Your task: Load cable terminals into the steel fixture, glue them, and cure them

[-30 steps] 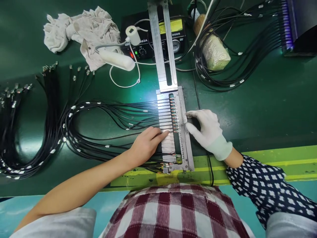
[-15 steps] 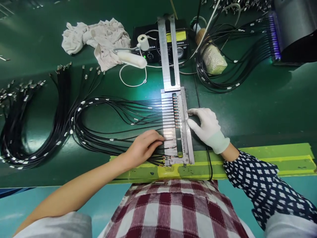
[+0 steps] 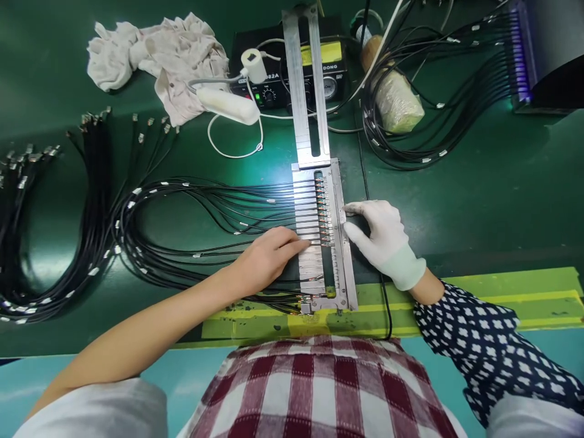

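The left hand (image 3: pixel 269 258) touches black wires (image 3: pixel 210 190) on the metal frame (image 3: pixel 310 263) mid-table; its fingers hide whether it pinches one. The gloved right hand (image 3: pixel 383 237) rests against the frame's edge, finger and thumb apart. A gray machine (image 3: pixel 554 45) is cut off, top right.

Fixture (image 3: pixel 311 264) is bare metal with a dull sheen; cables (image 3: pixel 94 176) have smooth, black, plastic-looking jackets. Tabletop (image 3: pixel 433 213) looks smooth, glossy where light reflects. Rag (image 3: pixel 189 55) is crumpled matt cloth; white glove (image 3: pixel 385 234), matt fabric; block (image 3: pixel 398 108) shows shiny, wrinkled clear film.
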Demonstrator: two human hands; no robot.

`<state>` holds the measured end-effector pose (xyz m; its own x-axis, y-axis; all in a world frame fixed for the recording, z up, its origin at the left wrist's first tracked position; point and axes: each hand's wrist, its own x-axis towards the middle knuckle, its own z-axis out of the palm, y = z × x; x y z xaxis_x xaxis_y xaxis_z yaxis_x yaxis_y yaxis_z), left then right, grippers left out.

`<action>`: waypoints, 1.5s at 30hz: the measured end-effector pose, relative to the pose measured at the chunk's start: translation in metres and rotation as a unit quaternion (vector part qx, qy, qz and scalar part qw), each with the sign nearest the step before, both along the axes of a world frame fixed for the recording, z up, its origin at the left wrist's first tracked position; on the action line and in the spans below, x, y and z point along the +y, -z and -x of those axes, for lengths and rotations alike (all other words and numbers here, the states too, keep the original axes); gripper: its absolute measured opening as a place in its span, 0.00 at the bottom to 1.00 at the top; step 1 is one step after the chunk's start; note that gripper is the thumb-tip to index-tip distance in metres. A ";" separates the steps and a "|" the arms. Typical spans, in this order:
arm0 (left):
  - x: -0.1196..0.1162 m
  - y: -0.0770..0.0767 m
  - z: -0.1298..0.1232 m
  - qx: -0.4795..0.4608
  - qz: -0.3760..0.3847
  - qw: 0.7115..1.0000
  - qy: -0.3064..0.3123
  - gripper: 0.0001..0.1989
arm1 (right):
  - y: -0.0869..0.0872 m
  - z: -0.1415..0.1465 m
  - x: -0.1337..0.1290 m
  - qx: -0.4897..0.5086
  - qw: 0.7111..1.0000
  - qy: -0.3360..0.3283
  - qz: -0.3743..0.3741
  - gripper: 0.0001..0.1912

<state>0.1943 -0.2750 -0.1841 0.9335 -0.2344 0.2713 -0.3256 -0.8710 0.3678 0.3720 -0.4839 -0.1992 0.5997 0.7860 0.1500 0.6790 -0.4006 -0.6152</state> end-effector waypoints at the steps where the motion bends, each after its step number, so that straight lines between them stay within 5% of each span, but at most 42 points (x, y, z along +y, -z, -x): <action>1: -0.002 -0.002 0.001 0.001 -0.012 1.000 -0.003 0.15 | 0.000 0.000 0.000 0.002 1.000 0.000 0.002 0.10; 6: -0.009 -0.008 0.003 0.020 -0.044 0.999 -0.011 0.15 | -0.001 -0.001 0.000 0.010 1.000 -0.001 0.005 0.11; 12: -0.005 0.002 -0.001 0.025 0.034 0.999 -0.012 0.15 | -0.002 -0.001 0.000 0.012 1.000 -0.001 0.009 0.10; 19: -0.015 0.017 0.021 -0.012 -0.063 0.996 -0.055 0.20 | -0.002 -0.001 0.002 0.015 1.000 -0.001 0.005 0.09; 23: -0.016 0.018 0.023 0.016 0.006 0.999 -0.049 0.20 | 0.001 -0.001 0.003 -0.008 1.000 0.011 -0.004 0.10; 32: -0.020 -0.011 0.046 0.195 0.126 0.969 -0.085 0.04 | 0.001 0.007 -0.014 -0.004 0.999 -0.029 -0.022 0.10; 36: -0.018 -0.004 0.041 0.127 0.190 0.969 -0.095 0.07 | -0.002 0.007 -0.011 0.005 1.000 -0.020 -0.017 0.10; 40: -0.013 0.000 0.026 0.052 0.128 0.989 -0.055 0.16 | -0.002 0.006 -0.010 0.009 1.000 -0.017 -0.008 0.09; 45: -0.011 0.001 0.014 0.079 0.070 0.994 -0.032 0.21 | -0.002 0.006 -0.010 0.018 1.000 -0.013 0.001 0.08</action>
